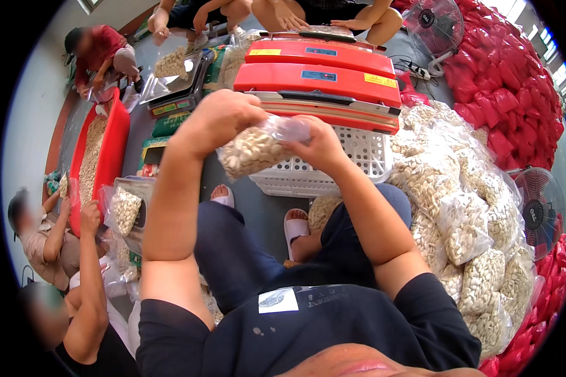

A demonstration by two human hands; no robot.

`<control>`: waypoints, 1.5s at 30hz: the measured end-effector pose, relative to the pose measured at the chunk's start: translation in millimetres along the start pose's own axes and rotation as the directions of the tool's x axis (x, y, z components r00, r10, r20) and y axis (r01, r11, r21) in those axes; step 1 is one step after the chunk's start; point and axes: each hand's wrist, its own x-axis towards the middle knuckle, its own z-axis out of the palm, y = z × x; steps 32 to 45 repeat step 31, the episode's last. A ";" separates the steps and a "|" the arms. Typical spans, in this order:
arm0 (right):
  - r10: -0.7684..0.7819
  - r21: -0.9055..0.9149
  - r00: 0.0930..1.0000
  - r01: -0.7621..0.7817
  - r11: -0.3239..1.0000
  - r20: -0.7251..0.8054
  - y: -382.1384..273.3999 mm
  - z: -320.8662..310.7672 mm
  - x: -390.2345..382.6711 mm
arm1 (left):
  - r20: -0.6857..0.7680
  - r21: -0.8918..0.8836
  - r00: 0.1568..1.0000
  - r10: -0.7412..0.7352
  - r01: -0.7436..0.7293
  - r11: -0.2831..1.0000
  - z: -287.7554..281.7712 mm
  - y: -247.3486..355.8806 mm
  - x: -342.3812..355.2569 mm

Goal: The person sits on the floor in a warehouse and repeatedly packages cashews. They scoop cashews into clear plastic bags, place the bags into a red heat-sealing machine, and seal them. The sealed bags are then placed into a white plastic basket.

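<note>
A clear plastic bag [251, 154] filled with pale, flat seeds hangs tilted between my two hands, in front of my knees. My left hand [229, 116] pinches one corner of the bag's loose top, its fingertips partly hidden behind the wrist. With thumb and fingers closed, my right hand [321, 144] grips the other end of that top. Just beyond the bag, a red bar heat sealer [314, 81] with a black handle rests on a white perforated crate [295, 182]. A second red heat sealer [317, 55] stands behind it.
Filled seed bags [465, 213] pile up at my right, with red packets [509, 88] behind. Two fans [435, 26] stand on that side. At left are a long red tub [100, 157] of seeds, a scale [179, 81] and several people, one holding a seed bag [124, 210]. More people sit opposite.
</note>
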 end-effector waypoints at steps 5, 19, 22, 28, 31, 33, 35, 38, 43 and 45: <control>0.272 0.116 0.921 -0.249 0.962 -0.280 38.4 -13.7 -17.0 | -0.223 -0.145 0.967 -0.122 0.092 0.985 74.1 -12.2 25.0; 0.399 0.477 0.915 -0.376 0.794 0.058 18.3 -40.6 -5.6 | -0.028 -0.833 0.644 -0.764 0.407 0.373 136.2 -33.5 -10.2; 0.376 0.437 0.922 -0.300 0.848 -0.096 24.0 -41.3 -6.9 | -0.078 -0.901 0.599 -0.797 0.300 0.313 136.6 -33.8 -9.6; 0.363 0.545 0.905 -0.193 0.816 -0.222 6.5 -76.3 -10.5 | -0.012 -0.997 0.523 -0.852 -0.074 -0.031 106.2 -34.9 -27.7; 0.374 0.591 0.904 -0.189 0.784 -0.209 10.0 -86.6 -13.0 | -0.014 -0.989 0.595 -0.804 -0.125 -0.076 106.3 -40.6 -34.6; 0.374 0.591 0.904 -0.189 0.784 -0.209 10.0 -86.6 -13.0 | -0.014 -0.989 0.595 -0.804 -0.125 -0.076 106.3 -40.6 -34.6; 0.374 0.591 0.904 -0.189 0.784 -0.209 10.0 -86.6 -13.0 | -0.014 -0.989 0.595 -0.804 -0.125 -0.076 106.3 -40.6 -34.6; 0.374 0.591 0.904 -0.189 0.784 -0.209 10.0 -86.6 -13.0 | -0.014 -0.989 0.595 -0.804 -0.125 -0.076 106.3 -40.6 -34.6; 0.374 0.591 0.904 -0.189 0.784 -0.209 10.0 -86.6 -13.0 | -0.014 -0.989 0.595 -0.804 -0.125 -0.076 106.3 -40.6 -34.6; 0.374 0.591 0.904 -0.189 0.784 -0.209 10.0 -86.6 -13.0 | -0.014 -0.989 0.595 -0.804 -0.125 -0.076 106.3 -40.6 -34.6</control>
